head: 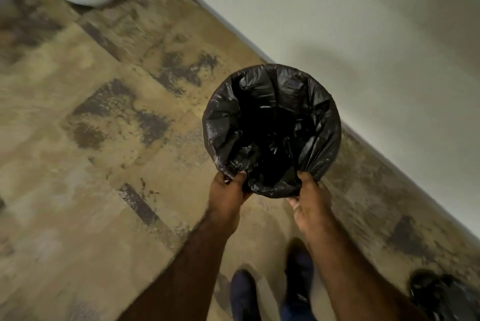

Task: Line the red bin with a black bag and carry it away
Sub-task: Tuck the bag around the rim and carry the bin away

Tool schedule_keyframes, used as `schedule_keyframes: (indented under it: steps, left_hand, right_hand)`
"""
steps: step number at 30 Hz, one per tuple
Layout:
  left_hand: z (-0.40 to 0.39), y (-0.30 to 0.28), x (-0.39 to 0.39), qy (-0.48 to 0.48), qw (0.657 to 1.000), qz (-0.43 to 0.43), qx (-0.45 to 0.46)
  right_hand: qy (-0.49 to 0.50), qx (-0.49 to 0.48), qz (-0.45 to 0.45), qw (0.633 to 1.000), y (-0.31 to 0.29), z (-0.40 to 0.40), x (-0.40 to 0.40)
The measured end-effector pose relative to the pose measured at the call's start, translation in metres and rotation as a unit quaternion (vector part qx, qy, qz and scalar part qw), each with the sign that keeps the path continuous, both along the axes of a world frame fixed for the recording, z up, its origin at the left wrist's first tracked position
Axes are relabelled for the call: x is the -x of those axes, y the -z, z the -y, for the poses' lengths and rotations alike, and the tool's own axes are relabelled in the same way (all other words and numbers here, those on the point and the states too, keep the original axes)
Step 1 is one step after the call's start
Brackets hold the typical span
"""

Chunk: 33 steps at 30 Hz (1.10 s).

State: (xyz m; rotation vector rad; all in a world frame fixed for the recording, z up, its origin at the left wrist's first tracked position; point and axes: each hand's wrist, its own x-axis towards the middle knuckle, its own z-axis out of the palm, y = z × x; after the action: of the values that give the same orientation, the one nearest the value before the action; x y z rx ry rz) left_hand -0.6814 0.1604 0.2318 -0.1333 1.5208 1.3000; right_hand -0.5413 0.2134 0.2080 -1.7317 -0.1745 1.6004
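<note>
Floor (pixel 78 139) open left | wall (pixel 363 35) right | hands (pixel 228 191) (pixel 309 196) gripping bag (pixel 272 102) rim

1. Both forearms are bare as far as the picture shows them; no sleeve comes into view.
2. The left hand (pixel 228 191) is bare, without a glove.
3. The right hand (pixel 310 200) is bare too, also without a glove.
4. On the wrists and fingers that show I cannot make out any watch or ring; the picture is a little blurred there.
5. The feet wear dark blue shoes (pixel 244 292), with rounded toes; the details of them are blurred.
6. Above the right shoe a piece of dark blue trouser leg (pixel 298 311) shows.
</note>
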Motion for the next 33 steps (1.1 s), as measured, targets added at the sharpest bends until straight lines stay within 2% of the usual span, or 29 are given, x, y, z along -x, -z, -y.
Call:
schedule_keyframes:
  steps: [6, 14, 22, 29, 33]
  left_hand:
    - [-0.043, -0.008, 0.07, -0.059, 0.998, -0.005, -0.034]
    - [-0.133, 0.005, 0.173, -0.08, 0.997, -0.006, -0.022]
    - [-0.213, -0.002, 0.277, -0.109, 0.994, -0.021, -0.011]
    - [-0.285, 0.031, 0.367, -0.118, 0.993, -0.008, -0.026]
    - [-0.329, 0.071, 0.419, -0.112, 0.993, 0.005, -0.021]
  right_hand:
    - [-0.046, -0.042, -0.024, 0.998, -0.009, -0.059, 0.077]
    - [-0.101, -0.03, -0.035, 0.994, 0.015, -0.156, 0.178]
    - [-0.156, -0.028, -0.072, 0.985, 0.01, -0.25, 0.282]
    - [-0.184, -0.053, -0.099, 0.977, 0.026, -0.323, 0.368]
    - [-0.185, -0.051, -0.1, 0.976, 0.059, -0.366, 0.42]
